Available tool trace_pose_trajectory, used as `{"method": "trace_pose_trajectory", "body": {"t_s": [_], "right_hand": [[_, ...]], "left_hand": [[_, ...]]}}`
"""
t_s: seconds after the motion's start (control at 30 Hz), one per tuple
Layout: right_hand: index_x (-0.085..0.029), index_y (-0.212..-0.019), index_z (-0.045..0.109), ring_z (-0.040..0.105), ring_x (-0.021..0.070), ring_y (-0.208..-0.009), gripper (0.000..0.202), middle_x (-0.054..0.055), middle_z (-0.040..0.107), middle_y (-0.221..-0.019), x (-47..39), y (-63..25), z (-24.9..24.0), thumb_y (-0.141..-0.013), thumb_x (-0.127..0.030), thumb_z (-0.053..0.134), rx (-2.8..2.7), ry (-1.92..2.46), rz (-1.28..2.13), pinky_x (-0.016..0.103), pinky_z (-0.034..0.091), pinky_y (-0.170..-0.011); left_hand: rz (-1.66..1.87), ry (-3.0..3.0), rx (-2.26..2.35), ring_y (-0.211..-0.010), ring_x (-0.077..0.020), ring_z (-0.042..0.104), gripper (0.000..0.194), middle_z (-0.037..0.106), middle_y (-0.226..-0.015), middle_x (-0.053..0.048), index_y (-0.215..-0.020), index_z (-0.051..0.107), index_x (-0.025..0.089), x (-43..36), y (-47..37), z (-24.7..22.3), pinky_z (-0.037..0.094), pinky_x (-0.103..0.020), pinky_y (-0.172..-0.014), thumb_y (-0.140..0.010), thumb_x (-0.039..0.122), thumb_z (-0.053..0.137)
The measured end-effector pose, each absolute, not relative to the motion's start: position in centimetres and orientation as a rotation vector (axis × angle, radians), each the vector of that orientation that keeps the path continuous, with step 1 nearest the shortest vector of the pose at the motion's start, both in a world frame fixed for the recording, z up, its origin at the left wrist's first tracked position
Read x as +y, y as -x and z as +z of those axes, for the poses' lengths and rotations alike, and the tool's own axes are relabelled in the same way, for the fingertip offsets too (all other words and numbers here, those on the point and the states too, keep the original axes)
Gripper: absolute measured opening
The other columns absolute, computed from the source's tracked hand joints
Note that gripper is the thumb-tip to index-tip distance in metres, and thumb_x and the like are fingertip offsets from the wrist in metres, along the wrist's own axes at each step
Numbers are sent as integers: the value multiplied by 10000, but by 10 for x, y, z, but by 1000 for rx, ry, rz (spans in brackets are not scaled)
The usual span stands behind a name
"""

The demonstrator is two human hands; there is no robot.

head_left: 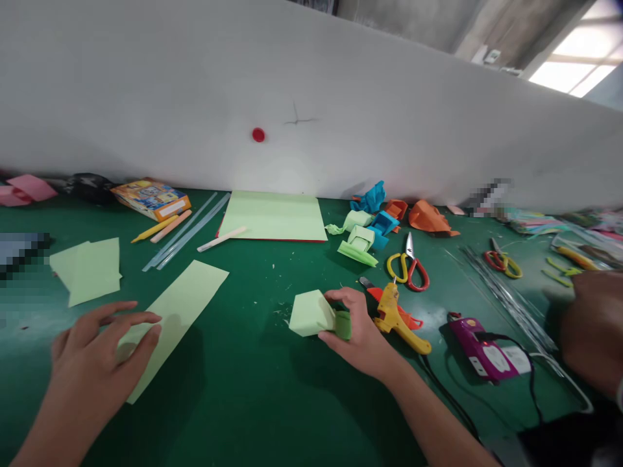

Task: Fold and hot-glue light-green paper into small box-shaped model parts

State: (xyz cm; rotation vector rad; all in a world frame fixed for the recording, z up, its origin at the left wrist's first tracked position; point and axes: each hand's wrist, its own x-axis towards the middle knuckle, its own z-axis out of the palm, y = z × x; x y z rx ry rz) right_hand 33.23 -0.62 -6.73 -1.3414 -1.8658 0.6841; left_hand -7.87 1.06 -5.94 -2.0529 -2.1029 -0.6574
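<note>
My right hand grips a pale green folded paper box between thumb and fingers, just above the table. A darker green part of it shows inside the grip. On the left, my left hand hovers over a pale green paper strip, fingers curved and slightly apart, with nothing visible held in them. The strip lies slanted on the green table, partly covered by that hand. A yellow glue gun lies right of my right hand, beside a red-handled cutter.
Behind lie a pale green sheet, folded paper pieces and scissors. Paper squares, clear glue sticks and a box are at left. A purple device with cables and another person's arm are at right.
</note>
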Motion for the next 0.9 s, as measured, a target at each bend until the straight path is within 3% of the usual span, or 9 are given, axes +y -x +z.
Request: {"method": "trace_pose_trajectory", "body": {"t_s": [0.23, 0.4, 0.57, 0.9], "right_hand": [[-374, -1559, 268, 495, 281, -1263, 726, 95, 440, -1377, -5, -328, -54, -946, -299, 650, -1902, 1226, 759, 498, 446, -1098], [-325, -1383, 483, 487, 273, -1227, 475, 88, 419, -1282, -5, -325, -48, -936, -241, 622, -1961, 1153, 804, 454, 468, -1051], [-299, -1283, 445, 488, 269, -1218, 498, 79, 447, -1283, -9, -332, -55, -860, -169, 673, -1904, 1122, 747, 444, 453, -1056], [-342, -1284, 388, 545, 221, -1183, 473, 68, 406, -1319, -6, -328, -61, -920, -246, 674, -1558, 1041, 785, 363, 551, -951]], "left_hand": [[-599, 2172, -1951, -1234, -312, 585, 286, 614, -1228, -66, -1062, 644, 274, 16, 85, -59, 399, -527, -1061, -996, 427, 411], [-646, 2283, -1831, -1150, -325, 616, 329, 645, -1179, -93, -1037, 665, 254, 16, 81, -59, 434, -516, -990, -994, 431, 391], [-657, 2326, -1790, -1139, -317, 612, 337, 642, -1187, -90, -1032, 673, 253, 16, 81, -60, 435, -503, -992, -993, 449, 401], [-696, 2568, -1714, -1131, -267, 622, 267, 651, -1205, -57, -1097, 671, 293, 12, 73, -69, 469, -433, -965, -966, 430, 483]]}}
